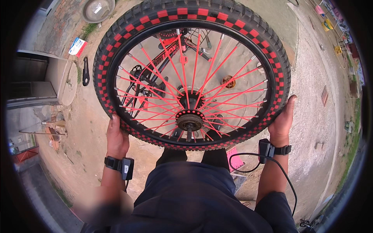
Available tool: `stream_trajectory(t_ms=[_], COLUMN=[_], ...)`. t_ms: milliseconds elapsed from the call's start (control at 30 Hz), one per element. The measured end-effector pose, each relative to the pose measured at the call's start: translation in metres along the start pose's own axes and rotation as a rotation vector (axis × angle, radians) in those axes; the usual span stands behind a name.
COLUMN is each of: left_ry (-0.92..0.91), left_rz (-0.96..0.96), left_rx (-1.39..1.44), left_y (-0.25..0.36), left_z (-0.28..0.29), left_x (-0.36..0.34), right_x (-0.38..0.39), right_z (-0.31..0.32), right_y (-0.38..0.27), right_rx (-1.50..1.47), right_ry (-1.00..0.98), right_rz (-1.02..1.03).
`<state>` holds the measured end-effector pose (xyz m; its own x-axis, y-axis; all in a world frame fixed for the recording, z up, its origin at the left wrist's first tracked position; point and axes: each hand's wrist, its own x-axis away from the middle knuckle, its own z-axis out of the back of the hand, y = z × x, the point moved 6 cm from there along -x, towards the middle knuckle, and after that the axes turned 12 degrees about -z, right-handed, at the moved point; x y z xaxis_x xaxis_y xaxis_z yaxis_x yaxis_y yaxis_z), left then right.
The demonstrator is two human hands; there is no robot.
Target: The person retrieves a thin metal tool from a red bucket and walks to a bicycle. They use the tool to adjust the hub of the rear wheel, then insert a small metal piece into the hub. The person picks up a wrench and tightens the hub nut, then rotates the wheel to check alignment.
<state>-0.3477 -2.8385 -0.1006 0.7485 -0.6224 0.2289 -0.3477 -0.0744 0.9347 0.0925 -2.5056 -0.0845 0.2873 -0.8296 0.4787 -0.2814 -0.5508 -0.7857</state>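
Between my two hands I hold up a bicycle wheel [213, 18], its knobby black tyre checkered in red and black. Red spokes run from the black rim to a dark hub [189, 119] whose axle end points toward me. My left hand [117, 136] grips the tyre at its lower left, thumb on the sidewall. On the lower right side, my right hand [283, 119] clasps the tyre with the thumb up; its other fingers are hidden behind. Through the spokes shows a black and red bicycle frame [165, 58] lying on the ground, with a chainring and crank.
A round orange-brown dish [228, 82] lies beyond the spokes. To the left are a black elongated part [86, 72], a red, white and blue box [77, 47] and a metal basin [98, 10]. A pink item [237, 160] lies by my legs. A cable [285, 176] hangs from my right wrist device.
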Motion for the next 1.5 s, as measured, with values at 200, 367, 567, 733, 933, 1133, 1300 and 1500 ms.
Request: stream_trajectory(t_ms=[200,367,567,733,933,1133,1300,1500], left_ry=[0.231,0.392,0.439,0.493,0.568,0.56,0.537,0.439], left_rz=[0.07,0.056,0.006,0.032,0.111,0.188,0.259,0.155], left_rx=[0.288,0.447,0.482,0.463,0.462,0.474,0.581,0.709], left_y=[-0.004,-0.012,-0.026,-0.037,-0.059,-0.082,-0.122,-0.16], left_z=[0.013,0.012,0.031,0.042,0.071,0.087,0.134,0.159], left_x=[0.024,0.035,0.039,0.051,0.063,0.083,0.102,0.127], right_x=[-0.054,-0.078,-0.097,-0.096,-0.112,-0.11,-0.114,-0.111], right_z=[-0.041,-0.068,-0.1,-0.121,-0.133,-0.13,-0.121,-0.135], right_y=[-0.007,-0.013,-0.009,-0.004,0.03,0.05,0.092,0.128], right_rx=[0.016,0.033,0.119,0.182,0.21,0.243,0.299,0.353], right_ry=[-0.246,-0.311,-0.37,-0.36,-0.385,-0.396,-0.241,-0.31], right_rz=[-0.071,-0.084,-0.113,-0.139,-0.176,-0.177,-0.24,-0.455])
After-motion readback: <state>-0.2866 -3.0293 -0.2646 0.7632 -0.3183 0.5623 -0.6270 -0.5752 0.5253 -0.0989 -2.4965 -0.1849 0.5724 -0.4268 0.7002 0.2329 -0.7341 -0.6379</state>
